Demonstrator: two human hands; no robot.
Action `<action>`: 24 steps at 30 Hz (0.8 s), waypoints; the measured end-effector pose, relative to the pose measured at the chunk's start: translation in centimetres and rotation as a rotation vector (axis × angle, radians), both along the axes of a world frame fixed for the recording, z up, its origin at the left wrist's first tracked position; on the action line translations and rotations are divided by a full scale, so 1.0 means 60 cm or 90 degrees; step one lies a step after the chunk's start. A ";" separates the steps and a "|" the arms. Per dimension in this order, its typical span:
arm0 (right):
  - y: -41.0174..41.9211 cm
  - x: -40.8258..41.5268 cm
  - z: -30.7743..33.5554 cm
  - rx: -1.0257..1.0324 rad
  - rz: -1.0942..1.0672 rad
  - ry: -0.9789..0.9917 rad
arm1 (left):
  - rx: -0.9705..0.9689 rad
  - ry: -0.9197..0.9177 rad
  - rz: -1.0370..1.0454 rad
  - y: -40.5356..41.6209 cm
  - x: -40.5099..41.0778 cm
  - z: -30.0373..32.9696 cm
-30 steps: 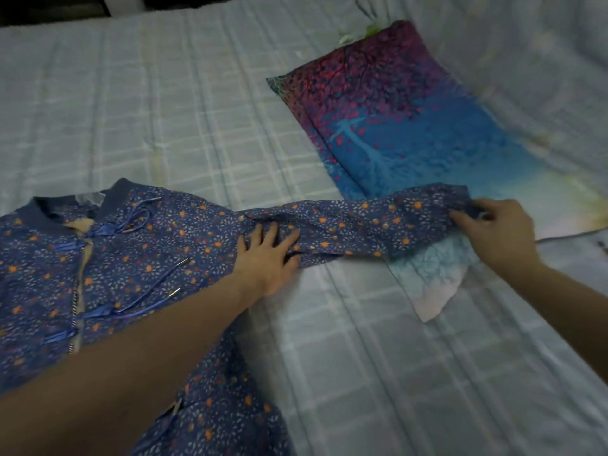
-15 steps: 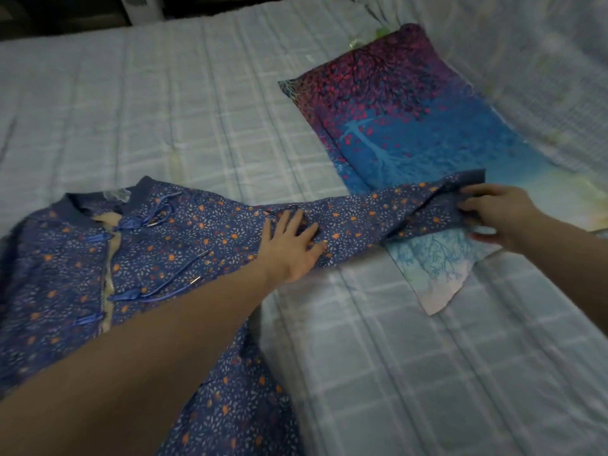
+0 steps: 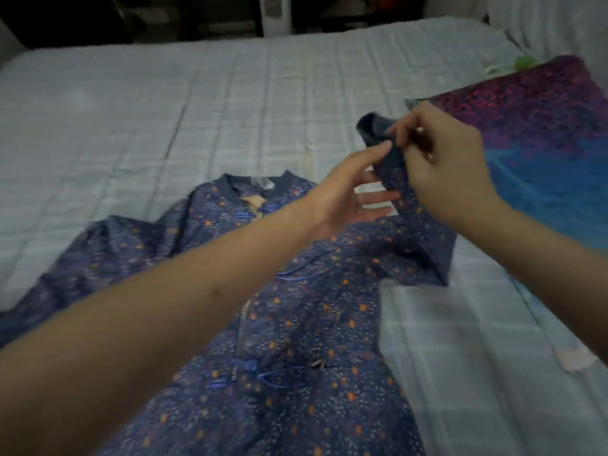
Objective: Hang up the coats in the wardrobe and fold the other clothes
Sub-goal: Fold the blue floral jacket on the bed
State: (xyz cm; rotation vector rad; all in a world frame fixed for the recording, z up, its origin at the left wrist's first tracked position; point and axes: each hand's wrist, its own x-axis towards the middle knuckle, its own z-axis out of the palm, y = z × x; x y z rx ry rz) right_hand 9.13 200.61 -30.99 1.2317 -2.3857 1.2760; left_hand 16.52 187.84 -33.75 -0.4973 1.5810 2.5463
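- The bed (image 3: 230,103), under its pale checked quilt, takes up nearly all I can see. I get wide bare quilt to the left and beyond the collar, and its far edge meets a dark strip of room at the top.
- The blue patterned garment (image 3: 296,324) lies front-up along the middle of the bed, collar away from me. No body fold is made, so I judge the folding to be at its first step. No wardrobe or other clothes are in view, so I cannot judge the rest of the task.
- The colourful pillowcase (image 3: 543,153) lies flat on the right, close beside the garment's shoulder. It narrows my room on that side, so I would fold inward or to the left.
- The sleeve (image 3: 418,225) is lifted off the quilt and bent up over the shoulder, apparently being brought across the chest. The other sleeve lies spread at the left and looks untouched.
- My right hand (image 3: 447,166) has its fingers curled and pinches the sleeve near the cuff (image 3: 375,130), holding it in the air.
- My left hand (image 3: 345,195) is spread with straight fingers beside the raised sleeve. The fingertips seem to touch the cloth, but nothing is clasped.
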 end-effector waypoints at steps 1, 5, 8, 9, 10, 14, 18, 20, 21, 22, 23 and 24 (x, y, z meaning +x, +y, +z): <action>-0.038 0.017 0.001 -0.038 0.015 -0.029 | -0.018 0.010 -0.009 -0.035 0.019 0.002; -0.147 0.085 -0.012 -0.096 0.037 -0.125 | -0.054 0.014 0.159 -0.177 0.083 -0.005; -0.176 0.121 -0.089 0.130 -0.017 -0.058 | -0.033 -0.065 0.327 -0.291 0.143 -0.045; -0.177 0.132 -0.125 0.260 -0.054 -0.041 | -0.067 -0.115 0.380 -0.327 0.167 -0.070; -0.175 0.143 -0.161 0.398 -0.090 -0.039 | -0.120 -0.185 0.421 -0.361 0.193 -0.099; -0.160 0.165 -0.286 0.777 -0.100 -0.217 | -0.412 -0.496 0.290 -0.456 0.321 -0.213; -0.179 0.173 -0.307 0.886 -0.147 -0.261 | -0.740 -0.449 0.276 -0.514 0.410 -0.230; -0.217 0.199 -0.293 0.824 -0.191 -0.164 | -0.854 -0.426 0.356 -0.548 0.455 -0.224; -0.239 0.215 -0.286 0.733 -0.176 -0.087 | -0.903 -0.448 0.365 -0.569 0.480 -0.230; -0.265 0.235 -0.281 0.631 -0.127 -0.016 | -0.946 -0.495 0.346 -0.589 0.507 -0.236; -0.295 0.257 -0.277 0.542 -0.053 0.045 | -0.961 -0.585 0.294 -0.608 0.536 -0.243; -0.329 0.282 -0.275 0.488 0.027 0.090 | -0.942 -0.689 0.222 -0.628 0.565 -0.252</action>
